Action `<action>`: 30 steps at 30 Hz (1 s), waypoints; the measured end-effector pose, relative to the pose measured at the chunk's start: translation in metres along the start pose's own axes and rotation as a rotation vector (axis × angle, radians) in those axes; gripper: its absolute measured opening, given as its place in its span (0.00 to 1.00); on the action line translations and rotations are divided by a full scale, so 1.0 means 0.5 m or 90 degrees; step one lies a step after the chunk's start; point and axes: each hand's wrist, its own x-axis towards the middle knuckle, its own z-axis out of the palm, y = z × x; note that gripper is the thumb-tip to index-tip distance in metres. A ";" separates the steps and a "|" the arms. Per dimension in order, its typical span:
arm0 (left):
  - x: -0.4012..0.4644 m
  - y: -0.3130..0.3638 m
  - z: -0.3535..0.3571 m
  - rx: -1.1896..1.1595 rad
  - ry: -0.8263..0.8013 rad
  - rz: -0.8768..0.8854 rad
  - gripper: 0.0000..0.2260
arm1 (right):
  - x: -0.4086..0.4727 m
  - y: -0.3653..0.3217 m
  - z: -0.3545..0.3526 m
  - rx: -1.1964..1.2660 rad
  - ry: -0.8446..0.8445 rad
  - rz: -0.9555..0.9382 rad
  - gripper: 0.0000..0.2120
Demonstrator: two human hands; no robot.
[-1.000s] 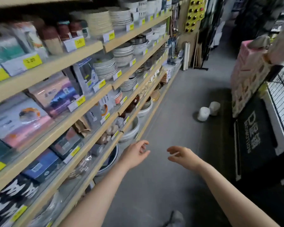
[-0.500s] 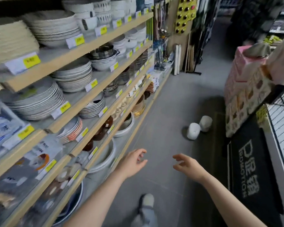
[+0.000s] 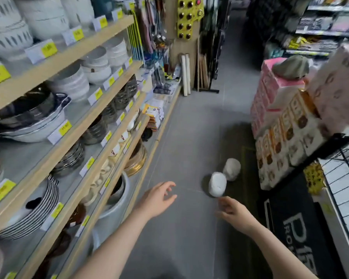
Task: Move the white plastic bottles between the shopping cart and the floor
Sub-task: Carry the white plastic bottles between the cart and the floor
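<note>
Bottles (image 3: 217,184) on floor; hands (image 3: 233,213) near, empty.

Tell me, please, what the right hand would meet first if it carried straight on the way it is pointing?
Most likely the nearer white bottle on the floor: the right hand reaches forward with empty, loosely curled fingers just short of it. Depth is hard to judge, so the gap is uncertain.

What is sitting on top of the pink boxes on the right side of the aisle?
A grey-green cap lies on top of the pink boxes. Its underside and the box top beneath it are covered, so anything under the cap cannot be seen.
</note>
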 end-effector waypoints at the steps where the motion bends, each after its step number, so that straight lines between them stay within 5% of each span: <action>1: 0.042 0.002 0.007 0.002 -0.009 -0.002 0.15 | 0.033 0.013 -0.023 -0.005 0.001 0.009 0.24; 14: 0.583 -0.037 0.297 -0.020 -0.026 -0.081 0.18 | 0.576 0.293 -0.208 0.020 -0.039 0.092 0.29; 24: 0.930 -0.306 0.872 0.050 -0.161 0.032 0.26 | 1.066 0.724 0.071 0.009 -0.042 0.120 0.35; 30: 1.005 -0.392 1.046 0.084 -0.183 0.060 0.31 | 1.163 0.859 0.176 0.075 0.021 0.120 0.35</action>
